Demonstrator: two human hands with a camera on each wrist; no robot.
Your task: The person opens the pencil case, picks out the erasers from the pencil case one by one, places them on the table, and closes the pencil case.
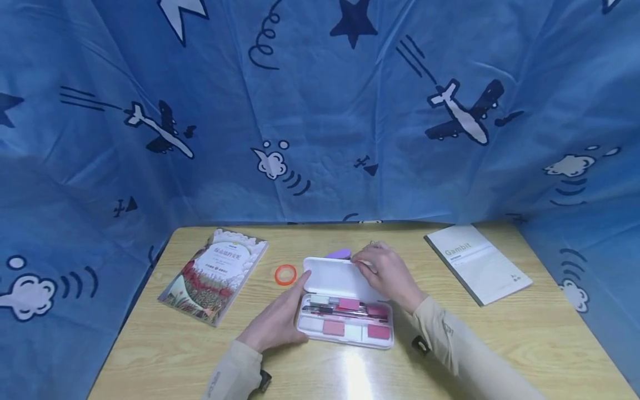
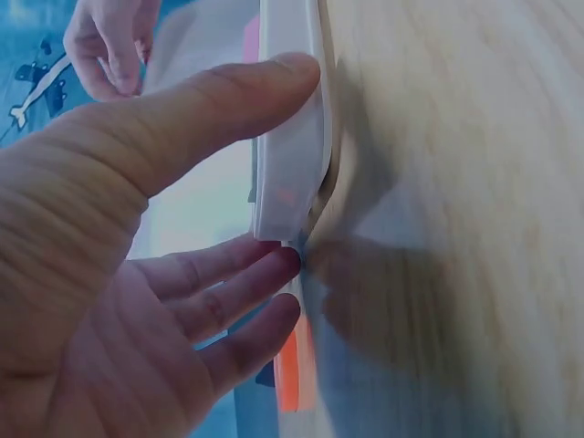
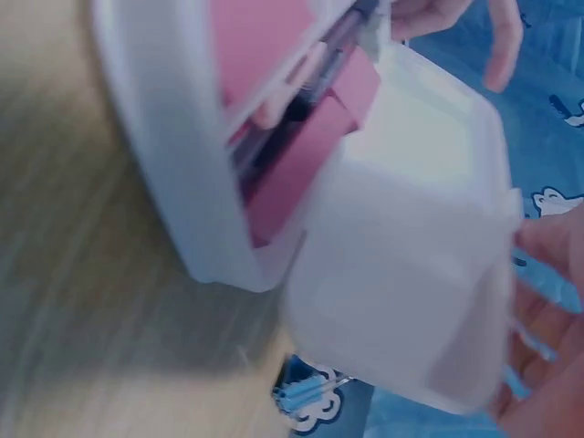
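Observation:
A white pencil case [image 1: 345, 342] lies on the table with its lid [image 1: 332, 276] swung up. Inside are several pens [image 1: 345, 314], and pink blocks such as a pink block [image 1: 334, 328] sit in the base and its insert. My left hand [image 1: 280, 322] holds the case by its left end; the left wrist view has the thumb on the near wall and the fingertips at the far side. At the lid's far right edge, my right hand [image 1: 387, 273] pinches the rim between thumb and fingers. The right wrist view is partly blurred.
An orange tape ring [image 1: 285, 266] lies left of the lid, and a purple object [image 1: 340, 254] is partly hidden behind it. An illustrated book [image 1: 210, 278] rests at left, a white notebook [image 1: 480, 266] at right. Blue patterned cloth [image 1: 320, 111] hangs behind the table.

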